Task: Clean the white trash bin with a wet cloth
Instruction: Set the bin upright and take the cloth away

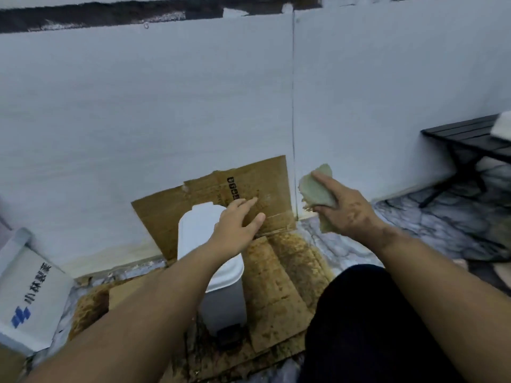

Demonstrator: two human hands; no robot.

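Just now the left hand (235,228) hovers spread open over the bin (213,261) lid; the right hand (348,208), its grip clutching the cloth (315,189), waits up and to the right

A home's floor corner: marble-patterned tiles (345,244), white wall (138,120), stained cardboard (276,286) (black bench (470,139) nearby).

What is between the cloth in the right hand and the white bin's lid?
Only the left hand, spread open above the lid's far right part. The right hand holds the cloth right of the trash bin; the lid's near part is uncovered.
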